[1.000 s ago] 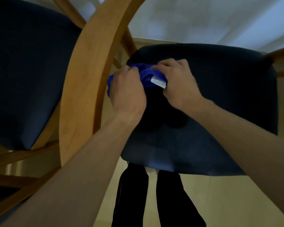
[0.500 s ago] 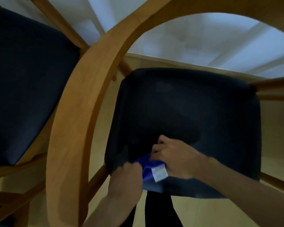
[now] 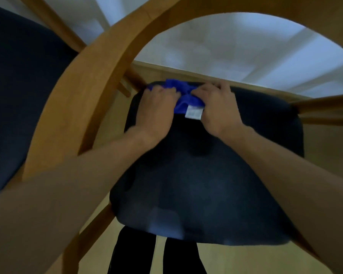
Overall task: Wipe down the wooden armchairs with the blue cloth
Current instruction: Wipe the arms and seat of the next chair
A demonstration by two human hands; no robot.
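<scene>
At the far edge of the dark seat cushion (image 3: 216, 175), toward its far-left corner, we see the blue cloth (image 3: 183, 97) bunched up between both hands, its white tag (image 3: 194, 113) hanging on the near side. Behind that edge runs a wooden rail, and the curved wooden armrest (image 3: 91, 91) arches just left of the left hand (image 3: 156, 111), so room on that side is tight; most of the cushion toward the near edge and the right side lies bare. A second armchair seat (image 3: 24, 99) sits further left, beyond the armrest. Versus half a second ago, we note both hands and the cloth have gone from the near-left corner of the cushion up to the far edge. Left hand lies knuckles-up with fingers curled down onto the cloth's left part, gripping it; right hand (image 3: 216, 109) likewise curled over the right part, thumb side pinching cloth near the tag. Both forearms stretch forward over the seat, the left one blurred. Dark trouser legs (image 3: 156, 254) show below the near edge.
</scene>
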